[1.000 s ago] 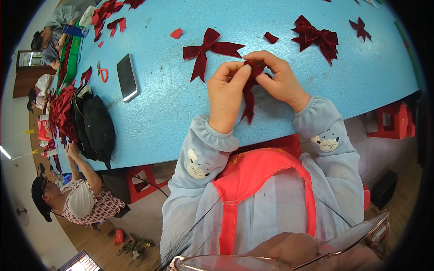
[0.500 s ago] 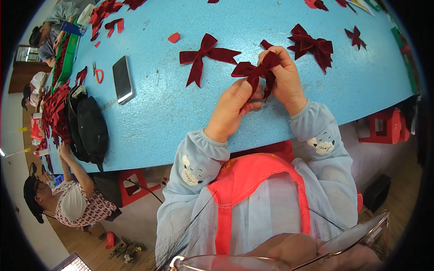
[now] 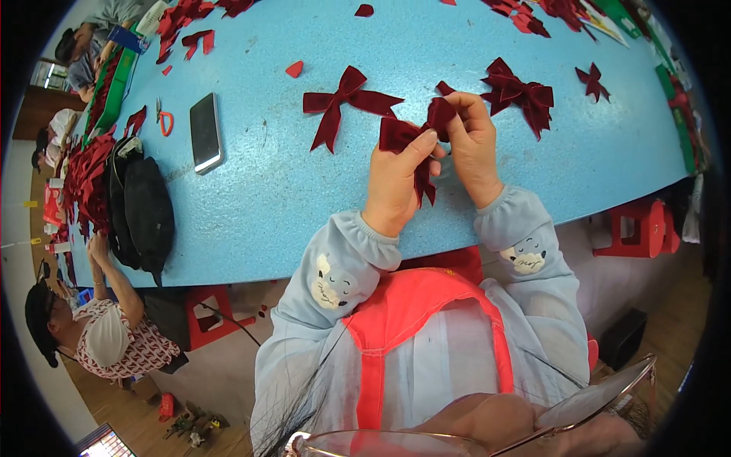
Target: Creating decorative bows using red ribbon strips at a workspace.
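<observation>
Between my hands, a dark red velvet bow (image 3: pixel 400 135) is held just above the near part of the blue table. My left hand (image 3: pixel 399 177) grips its left loop and middle, the thumb pressed on top. With thumb and fingers, my right hand (image 3: pixel 472 137) pinches the right loop. One tail hangs down between the hands; part of the bow is covered by fingers. A finished-looking velvet bow (image 3: pixel 348 102) lies flat to the left. Beyond my right hand are a pile of bows (image 3: pixel 519 93) and a smaller piece of red velvet (image 3: pixel 592 81).
A phone (image 3: pixel 205 132), orange-handled scissors (image 3: pixel 165 120) and a black bag (image 3: pixel 142 209) lie on the blue table (image 3: pixel 251 206) to the left. Red velvet pieces (image 3: pixel 87 183) are heaped beside a co-worker (image 3: pixel 114 320). A red stool (image 3: pixel 636 230) stands at the right.
My left hand has shifted its grip, its thumb now over the bow's middle. The bow is turned and drawn slightly lower. The whole view has shifted a little.
</observation>
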The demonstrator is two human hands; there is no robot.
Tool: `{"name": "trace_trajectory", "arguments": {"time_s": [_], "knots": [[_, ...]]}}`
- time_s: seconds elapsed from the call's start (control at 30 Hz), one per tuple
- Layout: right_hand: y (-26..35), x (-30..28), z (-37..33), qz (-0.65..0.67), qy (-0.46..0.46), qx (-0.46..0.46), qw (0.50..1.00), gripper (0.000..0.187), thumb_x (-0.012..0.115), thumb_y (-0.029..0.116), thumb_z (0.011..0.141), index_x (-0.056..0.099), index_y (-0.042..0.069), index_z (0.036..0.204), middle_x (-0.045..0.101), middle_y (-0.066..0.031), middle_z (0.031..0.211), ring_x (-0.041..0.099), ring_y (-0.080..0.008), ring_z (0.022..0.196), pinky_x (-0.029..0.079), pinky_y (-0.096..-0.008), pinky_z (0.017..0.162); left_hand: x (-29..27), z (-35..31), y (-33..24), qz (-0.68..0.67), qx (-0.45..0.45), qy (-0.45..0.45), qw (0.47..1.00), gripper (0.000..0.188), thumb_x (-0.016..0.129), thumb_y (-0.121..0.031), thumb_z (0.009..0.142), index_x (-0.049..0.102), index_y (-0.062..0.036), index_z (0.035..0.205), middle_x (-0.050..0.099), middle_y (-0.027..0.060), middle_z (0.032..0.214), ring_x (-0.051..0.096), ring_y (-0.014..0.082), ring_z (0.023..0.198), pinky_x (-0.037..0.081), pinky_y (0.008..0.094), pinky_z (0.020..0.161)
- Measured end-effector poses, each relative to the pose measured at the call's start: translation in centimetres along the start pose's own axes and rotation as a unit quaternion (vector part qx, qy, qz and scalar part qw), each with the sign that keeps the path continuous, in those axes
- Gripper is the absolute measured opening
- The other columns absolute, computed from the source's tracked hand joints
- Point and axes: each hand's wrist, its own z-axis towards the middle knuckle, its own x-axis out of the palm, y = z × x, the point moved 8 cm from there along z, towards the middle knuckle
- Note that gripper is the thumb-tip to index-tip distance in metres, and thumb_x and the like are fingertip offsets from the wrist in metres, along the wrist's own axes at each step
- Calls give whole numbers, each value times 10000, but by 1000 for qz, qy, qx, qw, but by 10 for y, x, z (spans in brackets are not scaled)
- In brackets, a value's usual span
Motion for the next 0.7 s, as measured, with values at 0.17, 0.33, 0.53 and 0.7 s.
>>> {"name": "trace_trajectory", "arguments": {"time_s": [0.17,0.33,0.53,0.7], "knots": [[9,6,-3,-15,34,-29,999,137,535,70,915,529,44,1049,560,-13,952,521,-77,815,449,-212,697,-5,-2,5,-54,-7,-13,998,140,604,-144,868,578,-8,857,585,62,706,483,98,526,356,206,436],[17,4,0,-26,19,-94,995,167,545,48,903,521,48,1068,552,-13,972,526,-81,825,451,-217,690,-8,-1,14,-124,-128,9,984,156,586,-152,883,565,-3,841,557,50,727,434,69,521,304,187,413],[17,8,-2,-7,43,-78,996,147,541,33,892,537,43,1039,544,-22,967,533,-90,831,459,-228,719,-7,-1,14,-129,-116,18,985,165,584,-161,886,560,-3,842,556,49,750,428,55,523,282,179,401],[-6,18,3,93,113,104,984,91,504,58,910,548,39,987,538,-28,938,528,-100,813,463,-232,713,-6,-2,9,-55,-95,14,994,142,616,-154,860,571,-22,888,553,28,720,421,46,505,281,181,403]]}}
